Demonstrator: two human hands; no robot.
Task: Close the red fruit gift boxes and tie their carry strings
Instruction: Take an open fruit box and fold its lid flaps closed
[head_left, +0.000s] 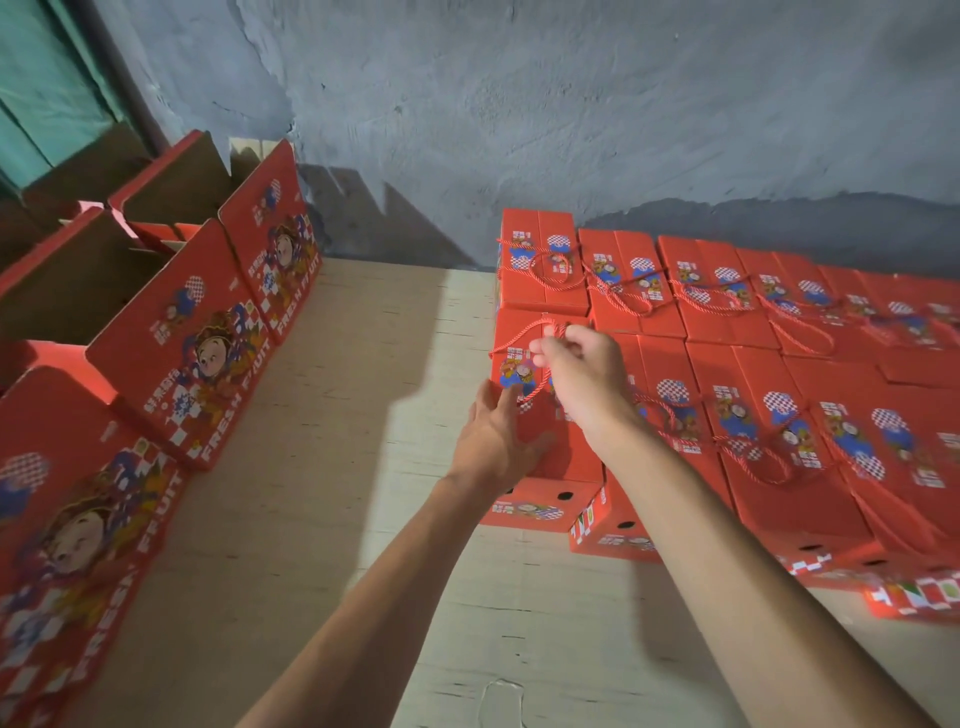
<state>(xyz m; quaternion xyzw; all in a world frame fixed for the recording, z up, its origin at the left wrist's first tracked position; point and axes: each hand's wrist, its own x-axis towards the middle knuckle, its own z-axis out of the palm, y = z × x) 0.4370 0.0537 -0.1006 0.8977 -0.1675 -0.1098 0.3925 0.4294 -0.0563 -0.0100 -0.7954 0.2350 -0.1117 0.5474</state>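
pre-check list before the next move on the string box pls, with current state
1. Right hand pinching the red carry string: ok.
2. Left hand steadying the box being tied with open fingers against its side: ok.
3. Top flaps of that box closed: ok.
4. Knot finished: cannot tell, the fingers hide it.
5. String clear of the neighbouring closed boxes: ok, its loops lie over its own box.
6. Open boxes on the left closed: not ok, flaps stand up.

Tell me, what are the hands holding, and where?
The right hand pinches the red string near its knot, above the box. The left hand holds nothing; it rests flat on the box.
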